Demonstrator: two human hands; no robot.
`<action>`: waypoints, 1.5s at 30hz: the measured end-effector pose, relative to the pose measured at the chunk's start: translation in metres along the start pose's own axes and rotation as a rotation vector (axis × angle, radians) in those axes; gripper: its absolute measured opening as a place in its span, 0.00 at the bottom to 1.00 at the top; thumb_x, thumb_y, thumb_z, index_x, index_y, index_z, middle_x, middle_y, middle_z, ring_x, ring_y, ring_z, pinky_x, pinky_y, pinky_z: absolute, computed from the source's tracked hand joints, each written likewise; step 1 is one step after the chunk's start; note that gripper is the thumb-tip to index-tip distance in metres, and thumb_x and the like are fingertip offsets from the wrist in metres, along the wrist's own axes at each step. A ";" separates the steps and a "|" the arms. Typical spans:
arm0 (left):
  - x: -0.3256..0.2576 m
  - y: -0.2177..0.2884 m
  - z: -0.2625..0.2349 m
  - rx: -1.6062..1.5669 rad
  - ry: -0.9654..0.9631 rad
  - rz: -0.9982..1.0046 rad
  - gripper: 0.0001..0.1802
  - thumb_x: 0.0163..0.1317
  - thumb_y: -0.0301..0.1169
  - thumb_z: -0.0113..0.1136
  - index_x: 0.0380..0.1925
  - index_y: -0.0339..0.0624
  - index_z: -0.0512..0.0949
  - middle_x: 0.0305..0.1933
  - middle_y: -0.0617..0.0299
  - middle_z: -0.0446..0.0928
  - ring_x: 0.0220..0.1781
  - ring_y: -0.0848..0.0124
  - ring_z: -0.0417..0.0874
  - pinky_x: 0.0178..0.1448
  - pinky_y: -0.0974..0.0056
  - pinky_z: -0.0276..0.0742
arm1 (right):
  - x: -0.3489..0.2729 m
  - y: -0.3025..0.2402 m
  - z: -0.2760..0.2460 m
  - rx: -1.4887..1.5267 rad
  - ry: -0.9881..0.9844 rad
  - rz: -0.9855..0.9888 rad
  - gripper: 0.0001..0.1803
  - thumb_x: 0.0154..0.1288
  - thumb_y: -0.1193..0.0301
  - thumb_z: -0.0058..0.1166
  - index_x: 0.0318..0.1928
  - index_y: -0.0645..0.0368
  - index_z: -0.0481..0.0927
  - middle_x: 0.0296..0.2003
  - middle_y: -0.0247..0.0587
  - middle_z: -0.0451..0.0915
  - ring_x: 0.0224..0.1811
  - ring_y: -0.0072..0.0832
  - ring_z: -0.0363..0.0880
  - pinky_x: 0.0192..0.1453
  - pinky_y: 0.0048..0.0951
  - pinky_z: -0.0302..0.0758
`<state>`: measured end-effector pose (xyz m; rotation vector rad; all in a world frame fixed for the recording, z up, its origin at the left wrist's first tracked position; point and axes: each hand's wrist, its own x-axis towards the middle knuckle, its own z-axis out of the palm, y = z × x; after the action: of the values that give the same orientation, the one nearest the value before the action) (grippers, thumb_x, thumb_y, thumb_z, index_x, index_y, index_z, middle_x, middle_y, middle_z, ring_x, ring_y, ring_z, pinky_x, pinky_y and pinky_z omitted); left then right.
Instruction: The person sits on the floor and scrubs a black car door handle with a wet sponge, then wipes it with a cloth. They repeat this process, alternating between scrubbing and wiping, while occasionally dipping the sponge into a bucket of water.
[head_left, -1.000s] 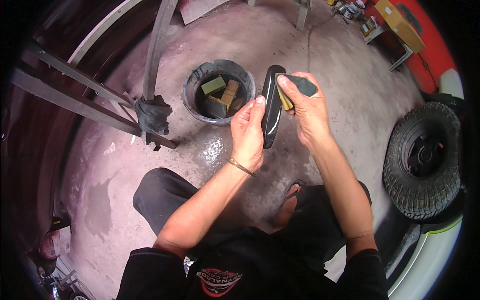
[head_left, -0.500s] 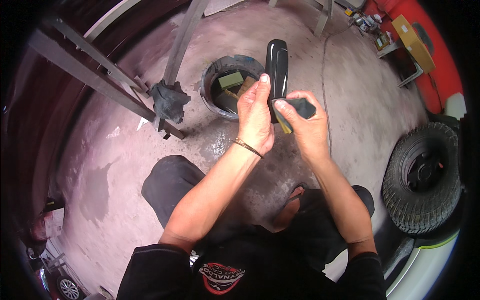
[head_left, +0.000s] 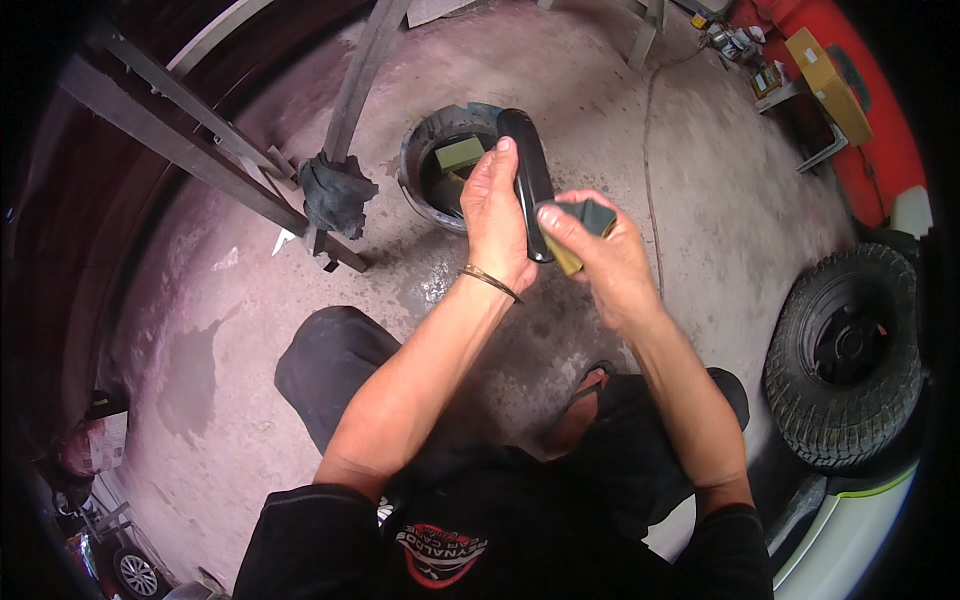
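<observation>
A long, glossy black part with rounded ends (head_left: pixel 533 180) is in my left hand (head_left: pixel 490 225), thumb along its side and the other fingers mostly hidden behind it. My right hand (head_left: pixel 618 262) pinches a folded piece of dark sandpaper (head_left: pixel 594 215) with a yellowish side showing below. The sandpaper is beside the part's lower end; whether it touches the surface is hard to tell. Just beyond my left hand stands a dark bucket (head_left: pixel 408 170), partly covered by that hand and the part. Inside it lies a green block (head_left: pixel 460 153) in dark liquid.
Left of the bucket, a metal stand (head_left: pixel 190 150) has a dark grey cloth (head_left: pixel 338 195) draped on its leg. A wheel with a knobbly tyre (head_left: pixel 800 410) is on the right. Far right are a cardboard box (head_left: pixel 820 75) and red bodywork (head_left: pixel 845 30). A thin cable (head_left: pixel 647 140) crosses the wet-spotted floor.
The black part has come lower and tilted, its top now leaning left. My left hand has shifted slightly left and my right hand slightly down, still with the sandpaper.
</observation>
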<state>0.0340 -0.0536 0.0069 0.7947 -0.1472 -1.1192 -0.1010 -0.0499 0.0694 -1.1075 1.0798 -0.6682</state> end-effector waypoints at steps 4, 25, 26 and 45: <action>-0.003 0.003 0.020 0.000 0.077 -0.034 0.15 0.83 0.44 0.60 0.38 0.49 0.83 0.34 0.75 0.80 0.33 0.82 0.76 0.39 0.68 0.73 | 0.004 0.022 -0.014 -0.055 -0.015 -0.216 0.16 0.69 0.69 0.78 0.48 0.56 0.82 0.38 0.27 0.84 0.37 0.13 0.79 0.38 0.21 0.76; 0.003 -0.015 -0.009 -0.203 0.131 -0.327 0.18 0.83 0.44 0.54 0.54 0.41 0.81 0.50 0.61 0.83 0.51 0.66 0.85 0.56 0.55 0.84 | 0.010 0.016 -0.003 -0.286 -0.029 -0.321 0.13 0.72 0.69 0.74 0.45 0.54 0.78 0.38 0.25 0.78 0.38 0.12 0.74 0.41 0.20 0.72; 0.009 -0.015 -0.013 -0.166 0.113 -0.300 0.20 0.84 0.46 0.51 0.56 0.42 0.80 0.52 0.59 0.84 0.52 0.63 0.87 0.57 0.52 0.86 | 0.005 0.021 -0.003 -0.346 -0.030 -0.420 0.14 0.72 0.69 0.74 0.44 0.54 0.78 0.38 0.26 0.79 0.40 0.12 0.74 0.43 0.20 0.73; -0.022 -0.006 -0.003 -0.025 -0.267 -0.045 0.26 0.87 0.52 0.48 0.56 0.38 0.79 0.51 0.54 0.89 0.52 0.62 0.91 0.61 0.53 0.85 | 0.019 0.002 -0.039 0.283 0.107 -0.158 0.16 0.74 0.60 0.73 0.53 0.53 0.84 0.36 0.24 0.82 0.32 0.13 0.76 0.29 0.22 0.67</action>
<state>0.0207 -0.0343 0.0065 0.6267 -0.3392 -1.2649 -0.1305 -0.0805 0.0585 -0.9254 0.9591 -0.9842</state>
